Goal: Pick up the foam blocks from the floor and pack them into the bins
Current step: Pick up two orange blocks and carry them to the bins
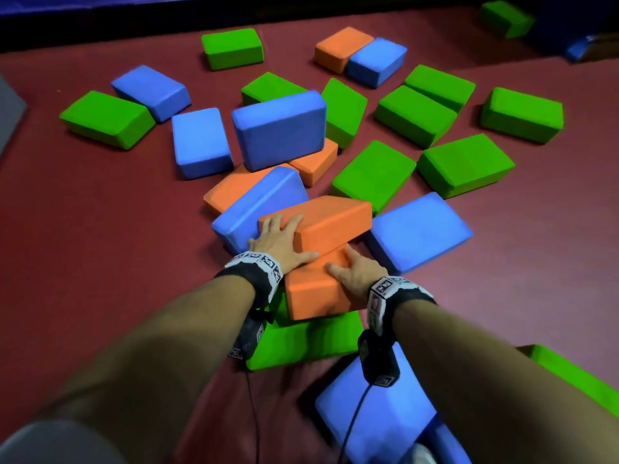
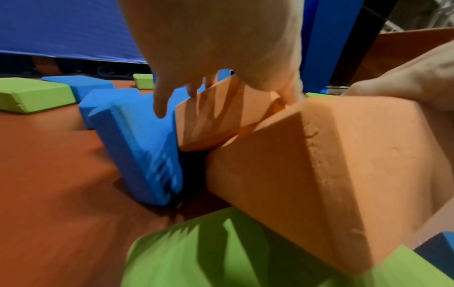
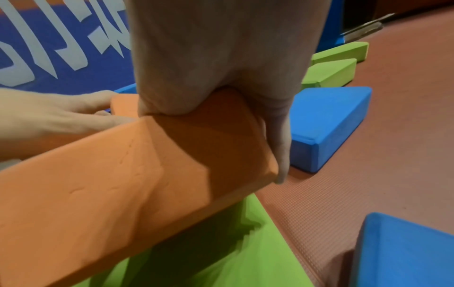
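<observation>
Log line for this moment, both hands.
phase: grasping | left hand: grips upper orange block | right hand: grips lower orange block | bins: not in view

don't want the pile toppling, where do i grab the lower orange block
Take the lower orange block by its right end, from the right: that end is free, while the upper orange block rests on its far edge and the green block lies beneath.

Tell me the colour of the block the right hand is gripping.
Orange: the right hand grips the near orange block, clearest in the head view.
</observation>
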